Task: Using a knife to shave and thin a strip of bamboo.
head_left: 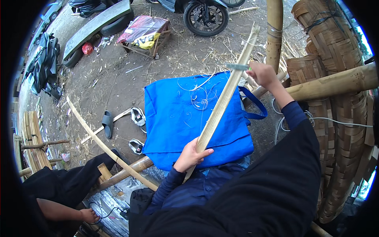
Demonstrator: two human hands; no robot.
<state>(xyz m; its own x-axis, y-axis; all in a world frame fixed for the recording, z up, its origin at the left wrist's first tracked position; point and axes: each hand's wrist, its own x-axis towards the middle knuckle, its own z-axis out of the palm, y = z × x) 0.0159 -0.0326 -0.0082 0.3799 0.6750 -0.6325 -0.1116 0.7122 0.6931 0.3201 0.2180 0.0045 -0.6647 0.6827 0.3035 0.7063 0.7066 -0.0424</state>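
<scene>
A long, pale split-bamboo slat (225, 98) runs slantwise from my lap up toward the bamboo post. My left hand (191, 157) is closed round its lower part, thumb laid across the edge. Farther up, my right hand (262, 74) grips a knife (236, 66) with a bit of green at its handle. The blade lies across the slat near its far end. Beneath the slat a blue fabric bag (169, 106) with a strap is spread over my lap, and thin curled bamboo shavings (203, 98) lie on it.
A bamboo post (274, 35), a horizontal bamboo pole (335, 83) and woven bamboo panels (327, 31) stand close on the right. Another person's dark-clothed leg (67, 179) and a curved bamboo strip (98, 142) are at left. Sandal (107, 124), low table (158, 41) and motorbike wheel (206, 19) lie beyond.
</scene>
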